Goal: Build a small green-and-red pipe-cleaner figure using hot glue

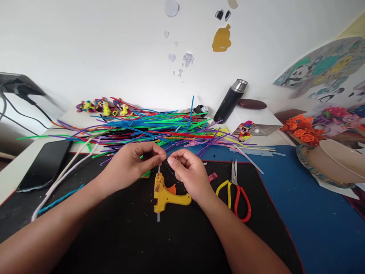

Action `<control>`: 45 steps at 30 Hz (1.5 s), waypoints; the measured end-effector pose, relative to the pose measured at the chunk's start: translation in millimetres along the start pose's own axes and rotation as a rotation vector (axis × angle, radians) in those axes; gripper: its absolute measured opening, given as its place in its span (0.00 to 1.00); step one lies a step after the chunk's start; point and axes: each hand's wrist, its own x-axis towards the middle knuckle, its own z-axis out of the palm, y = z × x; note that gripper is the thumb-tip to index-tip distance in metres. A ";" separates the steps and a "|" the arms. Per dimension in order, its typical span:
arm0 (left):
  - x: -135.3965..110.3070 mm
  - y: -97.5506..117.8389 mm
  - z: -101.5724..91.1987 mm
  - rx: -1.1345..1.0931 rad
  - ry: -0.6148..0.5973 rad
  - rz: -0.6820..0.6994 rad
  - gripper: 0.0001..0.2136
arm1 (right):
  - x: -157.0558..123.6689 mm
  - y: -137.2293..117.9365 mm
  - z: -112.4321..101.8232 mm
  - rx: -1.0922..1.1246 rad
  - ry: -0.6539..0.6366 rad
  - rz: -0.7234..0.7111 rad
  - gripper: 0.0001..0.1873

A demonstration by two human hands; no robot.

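Above a black mat point(128, 236), my left hand point(134, 161) and my right hand point(188, 169) meet with thumbs and forefingers pinched. Whatever sits between the fingertips is tiny and dark, too small to name. Just below them a yellow glue gun point(162, 194) lies on the mat, nozzle pointing away from me, a clear stick poking out at its back. To the right of my right hand rest scissors point(235, 190) with one yellow and one red handle, blades apart. Behind my hands spreads a heap of colourful pipe cleaners point(154, 123).
A phone point(45, 163) lies at left, near a twisted blue pipe cleaner point(61, 198). Small pipe-cleaner figures point(104, 106) stand at the back. A black flask point(230, 101) leans by the wall. Clear glue sticks point(256, 151) and a bowl-like container point(336, 160) are at right.
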 end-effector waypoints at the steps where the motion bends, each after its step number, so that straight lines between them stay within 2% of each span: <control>1: 0.5 0.3 0.8 -0.059 0.013 -0.024 0.16 | 0.1 -1.0 0.5 0.017 -0.004 0.006 0.20; 8: 4.8 -4.3 1.7 -0.561 -0.004 -0.275 0.23 | 0.5 -6.2 3.5 0.111 -0.032 0.025 0.22; 12: 6.1 -7.7 -0.2 -0.694 -0.030 -0.386 0.22 | 1.7 -2.4 1.3 0.053 -0.011 -0.016 0.20; 15: 6.4 -7.5 -1.0 -0.709 -0.054 -0.403 0.20 | 1.8 2.0 -0.9 -0.086 0.019 -0.076 0.17; 18: 5.5 -4.6 -1.4 -0.737 -0.061 -0.408 0.19 | 0.7 5.4 -2.9 -0.301 0.041 -0.206 0.14; 21: 3.3 -1.6 -0.7 -0.835 -0.031 -0.420 0.17 | -0.5 7.0 -5.2 -0.552 0.055 -0.320 0.15; 24: 1.2 -0.6 0.7 -0.917 0.003 -0.435 0.15 | -0.7 7.5 -7.8 -0.713 0.078 -0.368 0.18; 29: 0.1 0.8 -0.2 -0.898 0.002 -0.402 0.14 | 2.1 9.7 -13.3 -0.762 0.143 -0.389 0.18; 34: 0.3 1.9 -5.7 -0.815 -0.001 -0.365 0.16 | 8.8 12.8 -19.8 -0.778 0.150 -0.281 0.14; 38: 2.7 -1.7 -7.2 -0.664 0.005 -0.317 0.19 | 9.2 10.3 -17.8 -0.573 0.135 -0.195 0.14; 45: 5.5 -5.3 -4.1 -0.318 -0.051 -0.183 0.21 | 3.6 2.6 -10.4 -0.326 0.079 -0.159 0.10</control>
